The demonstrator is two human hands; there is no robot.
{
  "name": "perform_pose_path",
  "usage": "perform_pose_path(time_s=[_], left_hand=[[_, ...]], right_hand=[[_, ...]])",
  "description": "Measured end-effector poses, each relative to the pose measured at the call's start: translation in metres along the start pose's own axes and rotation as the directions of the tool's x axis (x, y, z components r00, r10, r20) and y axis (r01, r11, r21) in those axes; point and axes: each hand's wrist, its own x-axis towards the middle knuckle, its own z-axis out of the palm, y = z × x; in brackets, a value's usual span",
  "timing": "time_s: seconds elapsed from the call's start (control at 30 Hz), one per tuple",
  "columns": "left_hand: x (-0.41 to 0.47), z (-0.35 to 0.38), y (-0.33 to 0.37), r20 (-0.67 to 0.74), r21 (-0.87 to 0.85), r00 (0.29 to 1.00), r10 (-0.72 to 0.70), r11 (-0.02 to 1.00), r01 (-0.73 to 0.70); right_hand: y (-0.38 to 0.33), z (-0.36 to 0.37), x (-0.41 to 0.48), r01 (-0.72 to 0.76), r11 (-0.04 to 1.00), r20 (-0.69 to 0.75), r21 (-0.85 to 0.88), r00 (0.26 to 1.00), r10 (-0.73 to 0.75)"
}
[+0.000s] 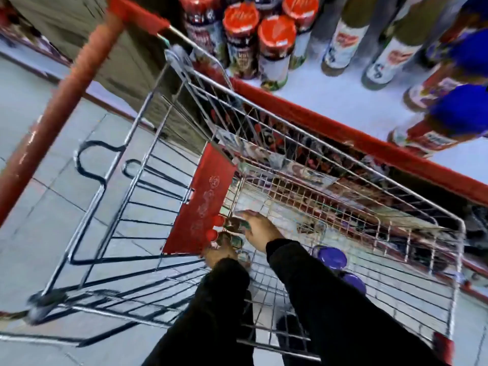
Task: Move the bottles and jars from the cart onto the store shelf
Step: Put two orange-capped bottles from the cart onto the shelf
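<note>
Two small red-capped bottles (pixel 217 228) lie in silver wire cart (pixel 383 207), beside its red plastic seat flap (pixel 200 202). Left hand (pixel 219 250) clasps lower one; right hand (pixel 257 229) grips upper. Purple-lidded jars (pixel 332 257) nearby in basket. White red-edged shelf (pixel 330 101) beyond cart, w/ red-lidded jars (pixel 276 48).

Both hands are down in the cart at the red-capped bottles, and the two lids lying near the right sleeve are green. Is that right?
Not quite. The head view shows both hands, left and right, down in the cart at the red-capped bottles, but the two lids are purple, not green.
</note>
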Motion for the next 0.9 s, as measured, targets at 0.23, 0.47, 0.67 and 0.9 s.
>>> perform_pose_path(time_s=[0.23,0.47,0.67,0.9], left_hand=[[0.024,0.02,-0.008,-0.169,-0.176,0.986,0.006,0.984,-0.036],[0.015,0.01,-0.01,-0.09,-0.002,0.988,0.122,0.992,-0.123],[-0.016,-0.018,0.005,0.016,0.075,0.938,0.346,0.935,-0.346],[-0.081,-0.062,0.034,0.174,-0.038,0.687,0.705,0.702,-0.711]], right_hand=[[0.001,0.022,0.05,0.015,1.0,0.109,0.016,0.994,-0.016],[0.024,0.011,0.012,-0.061,0.969,-0.072,0.241,0.994,0.081],[0.024,-0.022,-0.054,-0.093,0.903,-0.278,0.419,0.934,0.225],[-0.005,-0.078,-0.124,-0.07,0.876,-0.467,0.477,0.824,0.32]])
